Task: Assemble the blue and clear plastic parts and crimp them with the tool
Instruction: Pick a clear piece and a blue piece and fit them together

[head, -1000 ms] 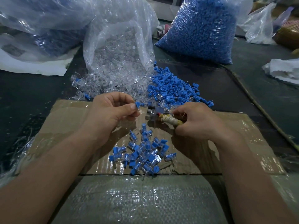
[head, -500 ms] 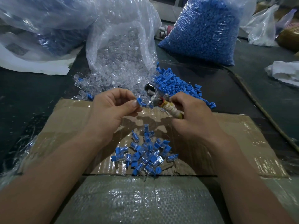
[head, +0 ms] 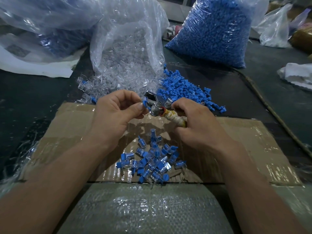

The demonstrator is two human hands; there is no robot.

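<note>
1. The left hand (head: 116,114) pinches one small blue and clear piece (head: 144,101) between thumb and fingertips, just beside the metal head of the tool.
2. The right hand (head: 195,122) grips the crimping tool (head: 175,118) around its tape-wrapped handle. I cannot tell how its jaws stand.
3. I judge this piece is put together and not yet crimped.
4. Below the hands, a pile of joined pieces (head: 152,161) lies on the cardboard (head: 76,125); these look finished.
5. Farther out on the table (head: 33,92), loose clear parts (head: 121,81) spill from an open bag (head: 128,39) beside loose blue parts (head: 184,88). A full bag of blue parts (head: 214,31) stands behind, so much work remains.
</note>
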